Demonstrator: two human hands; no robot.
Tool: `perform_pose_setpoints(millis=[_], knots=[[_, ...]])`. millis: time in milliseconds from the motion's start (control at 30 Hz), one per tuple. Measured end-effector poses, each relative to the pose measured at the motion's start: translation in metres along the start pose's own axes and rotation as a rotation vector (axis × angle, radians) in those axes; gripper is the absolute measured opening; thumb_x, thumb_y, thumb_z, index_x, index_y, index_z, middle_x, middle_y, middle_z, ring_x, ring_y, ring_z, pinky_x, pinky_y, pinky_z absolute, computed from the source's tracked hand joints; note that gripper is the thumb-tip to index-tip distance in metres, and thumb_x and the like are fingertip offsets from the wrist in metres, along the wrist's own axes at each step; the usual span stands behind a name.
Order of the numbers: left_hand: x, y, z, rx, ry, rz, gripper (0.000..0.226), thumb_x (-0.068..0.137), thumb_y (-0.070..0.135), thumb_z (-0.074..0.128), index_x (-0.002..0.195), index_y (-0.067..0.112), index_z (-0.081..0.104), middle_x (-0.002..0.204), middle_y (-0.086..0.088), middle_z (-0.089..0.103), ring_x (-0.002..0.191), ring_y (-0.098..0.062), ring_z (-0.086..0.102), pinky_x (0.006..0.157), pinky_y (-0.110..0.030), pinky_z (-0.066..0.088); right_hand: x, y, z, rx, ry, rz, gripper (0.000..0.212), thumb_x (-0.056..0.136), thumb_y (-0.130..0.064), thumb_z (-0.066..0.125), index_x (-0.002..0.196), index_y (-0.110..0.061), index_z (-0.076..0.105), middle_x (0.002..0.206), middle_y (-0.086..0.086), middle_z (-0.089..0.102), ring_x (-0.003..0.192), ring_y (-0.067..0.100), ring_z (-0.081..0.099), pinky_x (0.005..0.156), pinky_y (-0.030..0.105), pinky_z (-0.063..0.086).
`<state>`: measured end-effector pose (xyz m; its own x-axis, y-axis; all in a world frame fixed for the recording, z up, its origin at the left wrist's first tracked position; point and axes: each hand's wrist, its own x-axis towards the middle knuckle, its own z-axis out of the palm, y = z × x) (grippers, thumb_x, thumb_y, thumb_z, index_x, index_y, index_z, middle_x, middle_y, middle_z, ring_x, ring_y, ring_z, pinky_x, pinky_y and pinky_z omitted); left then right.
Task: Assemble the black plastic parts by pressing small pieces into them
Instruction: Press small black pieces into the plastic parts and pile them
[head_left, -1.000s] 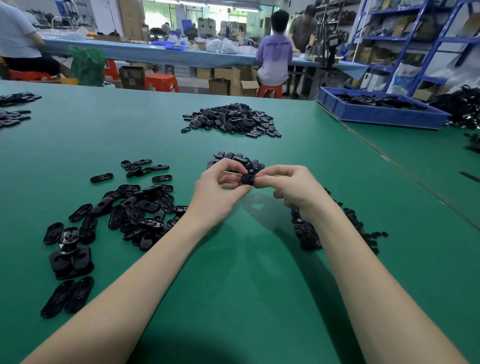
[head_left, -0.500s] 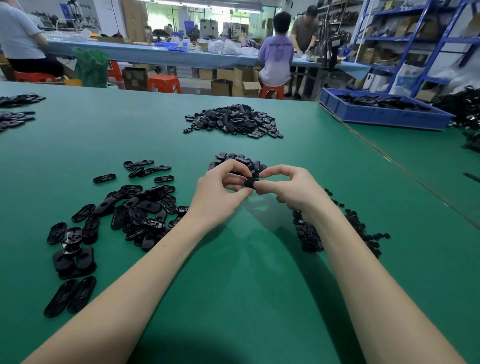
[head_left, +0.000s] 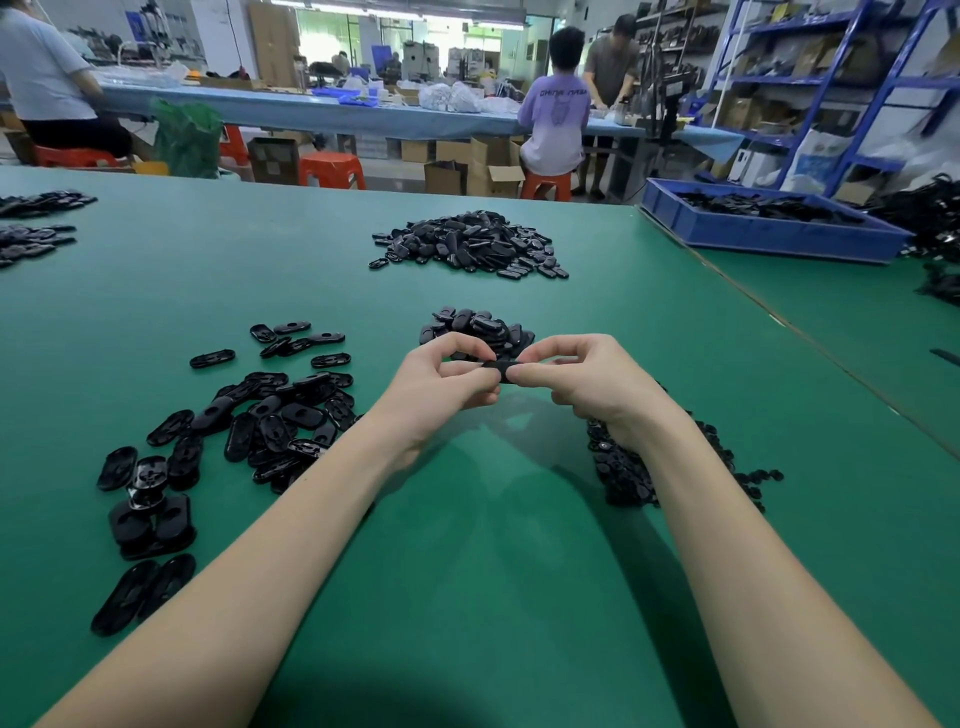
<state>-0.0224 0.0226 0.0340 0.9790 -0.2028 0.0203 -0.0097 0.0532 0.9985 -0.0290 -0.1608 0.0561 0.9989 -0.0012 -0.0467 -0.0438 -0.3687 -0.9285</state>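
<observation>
Holding black part (head_left: 497, 370), blue bin (head_left: 769, 238) of parts

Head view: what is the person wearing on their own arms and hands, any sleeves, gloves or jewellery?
Nothing is worn as far as the frame shows. The left hand and right hand are bare, without gloves or rings, and both forearms are bare, with no sleeves, watch or wristband visible.

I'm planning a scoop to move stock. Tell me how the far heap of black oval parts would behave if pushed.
The far heap would probably spread rather than slide as one: it is loose pieces with strays at its edge. The parts look glossy and stiff, so likely slippery on each other. They seem light: both hands hold one by the fingertips.
</observation>
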Motion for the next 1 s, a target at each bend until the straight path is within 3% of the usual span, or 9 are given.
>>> perform_pose_setpoints(millis=[300, 500, 667, 833, 1000], knots=[[0.000, -0.002, 0.003, 0.037, 0.031, -0.019, 0.017, 0.087, 0.003, 0.073, 0.093, 0.015, 0.064, 0.077, -0.002, 0.074, 0.069, -0.014, 0.066, 0.088, -0.028, 0.055, 0.003, 0.003, 0.006, -0.106, 0.081, -0.042, 0.011, 0.080, -0.024, 0.084, 0.076, -0.023, 0.073, 0.058, -0.014, 0.059, 0.046, 0.000, 0.045, 0.047, 0.013, 0.036], [0.000, -0.001, 0.004, 0.008, 0.045, -0.039, 0.018, 0.086, 0.000, 0.075, 0.094, 0.012, 0.065, 0.074, -0.001, 0.073, 0.066, -0.012, 0.067, 0.069, -0.018, 0.055, 0.005, 0.008, 0.011, -0.104, 0.089, -0.070, 0.012, 0.081, -0.021, 0.082, 0.076, -0.021, 0.070, 0.058, -0.012, 0.058, 0.046, 0.002, 0.045, 0.045, 0.012, 0.034], [0.000, -0.004, 0.006, 0.037, 0.092, -0.049, 0.018, 0.085, 0.001, 0.075, 0.094, 0.012, 0.065, 0.071, 0.000, 0.070, 0.064, -0.011, 0.066, 0.066, -0.016, 0.052, 0.006, 0.011, 0.015, -0.110, 0.108, -0.093, 0.016, 0.078, -0.022, 0.083, 0.075, -0.021, 0.067, 0.052, -0.016, 0.055, 0.043, 0.000, 0.044, 0.045, 0.012, 0.035], [0.001, -0.004, 0.002, -0.028, 0.092, -0.051, 0.018, 0.085, 0.000, 0.075, 0.092, 0.013, 0.065, 0.074, -0.003, 0.072, 0.062, -0.011, 0.065, 0.067, -0.015, 0.055, 0.004, 0.011, 0.013, -0.154, 0.093, -0.187, 0.014, 0.081, -0.028, 0.081, 0.086, -0.027, 0.068, 0.068, -0.014, 0.067, 0.049, -0.001, 0.049, 0.054, 0.017, 0.040], [0.002, -0.005, 0.000, -0.110, 0.103, -0.088, 0.016, 0.085, -0.001, 0.074, 0.091, 0.012, 0.067, 0.076, -0.004, 0.074, 0.062, -0.011, 0.065, 0.066, -0.016, 0.055, 0.003, 0.011, 0.011, -0.499, 0.142, -0.316, 0.016, 0.080, -0.038, 0.078, 0.093, -0.042, 0.070, 0.080, -0.027, 0.070, 0.061, 0.001, 0.059, 0.068, 0.030, 0.055]])
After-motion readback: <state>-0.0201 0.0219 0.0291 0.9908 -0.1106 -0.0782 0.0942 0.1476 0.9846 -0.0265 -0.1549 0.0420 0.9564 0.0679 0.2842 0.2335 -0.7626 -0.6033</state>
